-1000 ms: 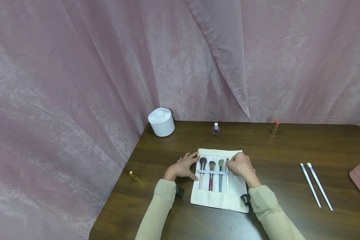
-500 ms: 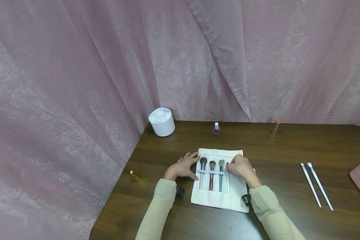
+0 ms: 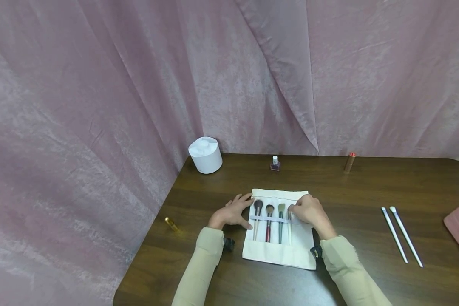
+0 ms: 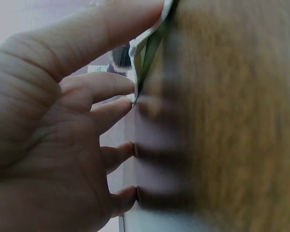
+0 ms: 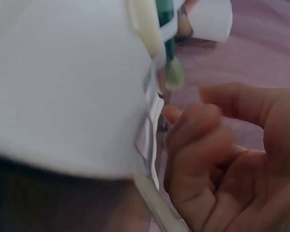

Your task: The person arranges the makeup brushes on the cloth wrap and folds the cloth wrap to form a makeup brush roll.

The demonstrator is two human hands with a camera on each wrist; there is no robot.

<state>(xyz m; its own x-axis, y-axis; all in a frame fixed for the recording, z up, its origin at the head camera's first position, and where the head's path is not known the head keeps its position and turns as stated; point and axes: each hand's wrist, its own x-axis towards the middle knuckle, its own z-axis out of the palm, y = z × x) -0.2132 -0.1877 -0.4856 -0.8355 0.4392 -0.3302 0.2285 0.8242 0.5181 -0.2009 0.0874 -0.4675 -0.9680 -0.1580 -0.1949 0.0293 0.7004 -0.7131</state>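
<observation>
So the white brush roll (image 3: 267, 253) is lying opened out on the desk (image 3: 352, 199), four brushes (image 3: 268, 231) tucked under its strap (image 3: 264, 219). Of the hands, the left hand (image 3: 235, 211) is spread wide at the roll's 10 o'clock edge. The right hand (image 3: 309, 210) is at about 2 o'clock, fingers curled right by the rightmost brush, though can't tell if it's actually gripping it. Two white sticks (image 3: 401, 236) sit off at 3 o'clock, gold tube (image 3: 171, 224) at 9.

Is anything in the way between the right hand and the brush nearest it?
Nothing visible is. The right hand is at the top of that pale brush; the strap crosses lower down, not between them.
</observation>
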